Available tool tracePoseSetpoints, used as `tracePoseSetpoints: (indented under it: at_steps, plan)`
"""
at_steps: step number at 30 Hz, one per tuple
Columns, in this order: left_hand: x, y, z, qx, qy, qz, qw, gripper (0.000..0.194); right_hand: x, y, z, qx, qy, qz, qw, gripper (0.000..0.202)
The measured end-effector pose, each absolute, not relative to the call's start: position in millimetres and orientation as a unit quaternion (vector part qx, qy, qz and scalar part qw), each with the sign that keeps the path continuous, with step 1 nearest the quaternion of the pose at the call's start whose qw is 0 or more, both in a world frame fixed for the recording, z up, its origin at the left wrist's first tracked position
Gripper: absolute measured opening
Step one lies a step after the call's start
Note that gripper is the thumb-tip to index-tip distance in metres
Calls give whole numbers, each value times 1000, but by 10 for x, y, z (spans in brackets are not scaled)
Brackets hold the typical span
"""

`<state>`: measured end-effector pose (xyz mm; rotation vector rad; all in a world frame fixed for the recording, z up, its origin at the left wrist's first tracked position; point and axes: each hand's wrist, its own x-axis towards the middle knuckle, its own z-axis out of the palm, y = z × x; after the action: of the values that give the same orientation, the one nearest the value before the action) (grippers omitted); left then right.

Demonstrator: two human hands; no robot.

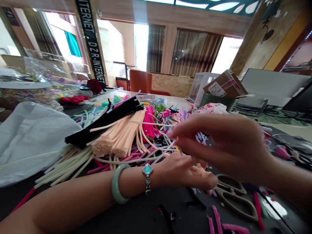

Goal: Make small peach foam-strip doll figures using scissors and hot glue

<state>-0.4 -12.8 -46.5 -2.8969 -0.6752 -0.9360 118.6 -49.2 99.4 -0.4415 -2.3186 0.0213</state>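
Note:
My right hand [226, 146], blurred by motion, is raised over my left with thumb and forefinger pinched together. A tiny yellow bit [177, 139] shows at its fingertips, too small to name. Below it, my left hand [182, 172] reaches in with its fingers curled; what they hold, if anything, is hidden. The left wrist wears a green bangle [116, 183] and a bracelet watch [147, 169]. Just beyond lie a bundle of peach pipe cleaners [119, 136], a black bundle [112, 115] and a bright pink bundle [148, 123]. Scissors [236, 198] lie beside my right hand.
A white plastic bag [36, 139] lies at the left, near pale green pipe cleaners [65, 165]. Pink and black offcuts [219, 221] are scattered at the front. Farther back stand a cardboard box [225, 84], a monitor [273, 84] and an orange chair [141, 81].

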Motion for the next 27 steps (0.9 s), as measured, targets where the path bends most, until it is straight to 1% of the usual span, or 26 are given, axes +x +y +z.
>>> tracePoseSetpoints:
  at_steps: [1, 2, 4, 5, 6, 7, 10, 12, 14, 16, 17, 19, 20, 21, 23, 25, 27]
  plan:
    - [-8, -131, -462, -929, -220, -296, 14, 37, 1050, -302, 1065, -143, -931, -35, 333, 5]
    - [-17, -129, -467, -931, -213, -295, 41, 34, 909, -105, 1105, -143, -957, -81, 241, 8]
    - [-33, -111, -501, -929, -175, -299, 132, 29, 638, 265, 1095, -122, -967, -212, 76, 13]
    - [-36, -97, -526, -922, -146, -305, 189, 30, 516, 421, 1051, -96, -957, -274, 7, 17]
    - [-34, -83, -553, -914, -124, -308, 234, 31, 407, 552, 985, -69, -955, -287, -21, 19]
    - [-28, -70, -580, -910, -112, -308, 254, 28, 311, 654, 905, -46, -955, -291, -39, 22]
    - [3, -61, -637, -927, -87, -262, 255, 27, 103, 821, 649, 27, -953, -288, -88, 29]
    - [22, -84, -647, -934, -89, -236, 252, 28, 30, 860, 525, 56, -952, -281, -108, 25]
    - [29, -116, -637, -928, -99, -247, 260, 29, 4, 886, 460, 71, -953, -270, -114, 20]
    - [25, -139, -614, -924, -97, -258, 266, 22, 14, 919, 440, 72, -958, -254, -109, 19]
    - [19, -143, -603, -924, -87, -261, 266, 24, 27, 939, 441, 68, -962, -245, -103, 19]
    - [6, -138, -589, -927, -57, -262, 262, 37, 54, 984, 456, 55, -970, -219, -88, 19]
    - [2, -132, -590, -927, -47, -266, 261, 41, 62, 1005, 472, 47, -975, -203, -78, 18]
    - [0, -126, -596, -925, -44, -272, 263, 41, 66, 1025, 494, 38, -980, -184, -65, 17]
    - [3, -118, -618, -919, -60, -279, 271, 35, 59, 1061, 567, 17, -989, -143, -30, 15]
    - [7, -119, -639, -917, -82, -278, 273, 33, 42, 1097, 678, -10, -994, -105, 18, 15]
    - [5, -124, -643, -922, -90, -264, 269, 35, 27, 1142, 814, -47, -993, -77, 73, 15]
